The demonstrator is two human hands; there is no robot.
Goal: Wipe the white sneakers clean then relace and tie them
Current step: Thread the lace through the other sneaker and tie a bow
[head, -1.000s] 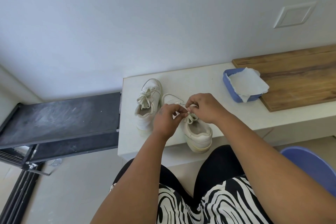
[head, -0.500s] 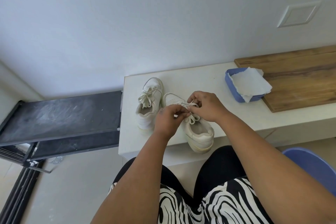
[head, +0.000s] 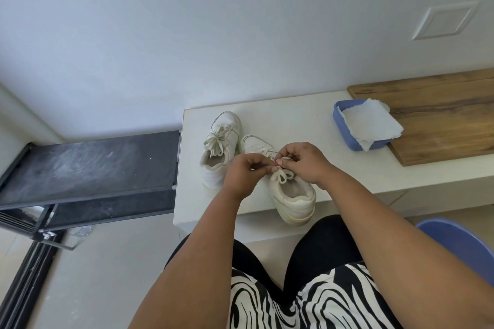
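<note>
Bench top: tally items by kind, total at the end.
Sneakers: 2, left one tied, right one with both hands on its lace
Blue tray: 1
Paper towel: 1
Wooden board: 1
Total: 5

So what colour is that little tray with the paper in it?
Blue: the tray holding white paper, clearest in the head view.

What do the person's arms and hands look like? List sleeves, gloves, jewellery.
Both forearms are bare from the bottom of the frame to the wrist: no sleeves show. The left hand and right hand wear no gloves. No rings, bracelets or watch are visible on the parts that show.
</note>
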